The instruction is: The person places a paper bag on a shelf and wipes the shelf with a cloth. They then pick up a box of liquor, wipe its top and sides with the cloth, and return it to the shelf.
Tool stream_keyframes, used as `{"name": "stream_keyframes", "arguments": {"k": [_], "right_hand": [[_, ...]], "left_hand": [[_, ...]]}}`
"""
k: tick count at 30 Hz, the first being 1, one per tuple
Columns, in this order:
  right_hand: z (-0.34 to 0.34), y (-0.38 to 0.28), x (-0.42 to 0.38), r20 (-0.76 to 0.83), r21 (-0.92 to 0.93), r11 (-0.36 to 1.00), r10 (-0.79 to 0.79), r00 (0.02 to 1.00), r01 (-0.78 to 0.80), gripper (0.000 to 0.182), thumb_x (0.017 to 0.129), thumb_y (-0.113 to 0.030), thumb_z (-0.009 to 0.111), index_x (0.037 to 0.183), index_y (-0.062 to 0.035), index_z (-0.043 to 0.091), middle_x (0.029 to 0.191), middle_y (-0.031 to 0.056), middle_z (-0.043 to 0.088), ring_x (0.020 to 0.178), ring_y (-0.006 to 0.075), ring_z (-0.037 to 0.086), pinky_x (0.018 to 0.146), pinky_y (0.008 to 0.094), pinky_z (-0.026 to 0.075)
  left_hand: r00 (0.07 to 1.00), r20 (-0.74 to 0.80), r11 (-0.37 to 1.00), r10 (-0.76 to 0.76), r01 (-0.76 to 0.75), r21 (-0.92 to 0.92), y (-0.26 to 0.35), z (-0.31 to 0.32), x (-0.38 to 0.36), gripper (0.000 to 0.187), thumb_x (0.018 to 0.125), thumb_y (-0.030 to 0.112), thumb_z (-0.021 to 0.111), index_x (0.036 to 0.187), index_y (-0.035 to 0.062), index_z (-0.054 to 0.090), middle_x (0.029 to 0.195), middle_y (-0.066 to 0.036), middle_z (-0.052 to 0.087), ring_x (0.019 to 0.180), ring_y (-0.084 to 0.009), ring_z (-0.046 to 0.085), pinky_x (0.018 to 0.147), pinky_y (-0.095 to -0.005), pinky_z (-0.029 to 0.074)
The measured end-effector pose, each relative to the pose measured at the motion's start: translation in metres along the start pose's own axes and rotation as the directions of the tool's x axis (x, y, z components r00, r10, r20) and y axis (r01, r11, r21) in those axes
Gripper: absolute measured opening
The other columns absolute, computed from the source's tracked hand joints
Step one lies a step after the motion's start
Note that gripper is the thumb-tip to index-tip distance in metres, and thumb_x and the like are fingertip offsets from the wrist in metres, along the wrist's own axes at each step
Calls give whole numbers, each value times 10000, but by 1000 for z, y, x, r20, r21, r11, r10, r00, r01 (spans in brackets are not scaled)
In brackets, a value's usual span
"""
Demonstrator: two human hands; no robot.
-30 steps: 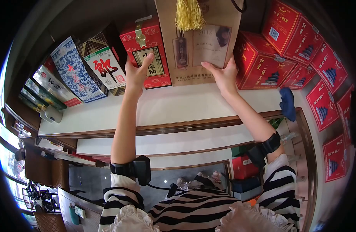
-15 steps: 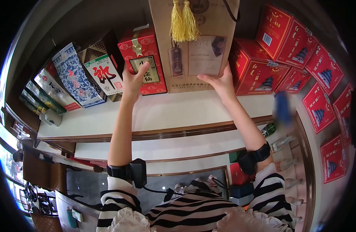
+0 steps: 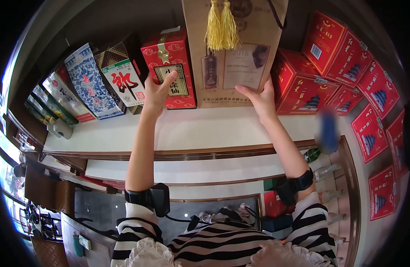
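Observation:
On the white shelf, a red gift box [image 3: 183, 58] with a cream label stands upright beside a tall brown paper bag [image 3: 205, 35] with yellow tassels [image 3: 222, 29]. My left hand [image 3: 159, 92] grips the box by its left side, thumb across the front and fingers hidden behind that edge. At the bag's lower right, my right hand [image 3: 261, 99] holds the edge, its thumb lying on the printed front. Box and bag stand close together between my two hands. The bag's top runs out of view.
Left of the red box stand a white box with a large red character [image 3: 124, 82], a blue-and-white box [image 3: 93, 82] and small jugs [image 3: 61, 129]. Stacked red boxes [image 3: 303, 89] flank the bag's right. Lower shelves hold bottles [image 3: 325, 172]; the shelf edge [image 3: 191, 154] crosses below my forearms.
The view has shifted slightly, so the shelf goods appear a little farther right. Both hands keep their places on the red box and the paper bag.

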State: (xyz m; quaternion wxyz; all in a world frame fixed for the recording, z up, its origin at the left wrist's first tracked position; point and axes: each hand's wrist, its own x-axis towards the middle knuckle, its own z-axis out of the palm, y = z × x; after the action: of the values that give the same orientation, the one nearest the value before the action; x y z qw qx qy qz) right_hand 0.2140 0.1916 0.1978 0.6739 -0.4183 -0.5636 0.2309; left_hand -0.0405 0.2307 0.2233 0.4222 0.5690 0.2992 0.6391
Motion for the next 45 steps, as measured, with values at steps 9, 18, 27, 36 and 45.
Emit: {"name": "stream_keyframes", "arguments": {"k": [9, 18, 27, 36, 45], "right_hand": [[0, 2, 1, 16, 2, 1000, -19, 1000, 19, 781, 606, -222, 808, 1206, -17, 352, 1106, 108, 535, 1022, 187, 519, 874, 303, 426], [2, -9, -2, 2, 132, 991, 9, 1000, -9, 655, 725, -303, 727, 1204, -16, 384, 1131, 100, 520, 1037, 178, 502, 900, 290, 379], [-1, -14, -3, -50, 19, 999, -30, 998, 31, 583, 879, -444, 474, 1264, -21, 365, 1168, 123, 511, 1100, 201, 462, 943, 290, 322], [-4, 0, 0, -14, -88, 996, -29, 999, 28, 601, 837, -355, 580, 1277, -22, 341, 1136, 155, 541, 1035, 236, 538, 885, 314, 395], [-2, -31, -48, -99, -295, 895, -376, 921, 334, 727, 827, -181, 603, 1346, 60, 153, 1360, 232, 297, 1264, 290, 315, 1027, 346, 256]], "left_hand": [[999, -31, 1000, 22, -23, -17, 0, 9, -6, 418, 802, 169, 651, 1107, -7, 424, 965, -94, 589, 836, -138, 593, 690, -279, 537], [997, -66, 998, 37, -33, 48, 0, 10, -5, 420, 787, 178, 668, 1096, 3, 445, 968, -92, 594, 827, -132, 591, 703, -275, 521], [978, -159, 960, 133, -87, 265, -1, 9, -7, 717, 719, 179, 726, 1267, -4, 301, 1067, -106, 539, 949, -152, 535, 828, -274, 437], [892, -151, 857, 427, -346, 382, -6, 16, -32, 745, 770, 146, 666, 1328, 2, 193, 1237, -163, 425, 1113, -230, 445, 941, -333, 356], [833, -366, 884, 416, -274, 379, 13, 6, -119, 386, 949, 235, 354, 666, 13, 494, 655, -47, 532, 610, -127, 498, 601, -257, 406]]}}
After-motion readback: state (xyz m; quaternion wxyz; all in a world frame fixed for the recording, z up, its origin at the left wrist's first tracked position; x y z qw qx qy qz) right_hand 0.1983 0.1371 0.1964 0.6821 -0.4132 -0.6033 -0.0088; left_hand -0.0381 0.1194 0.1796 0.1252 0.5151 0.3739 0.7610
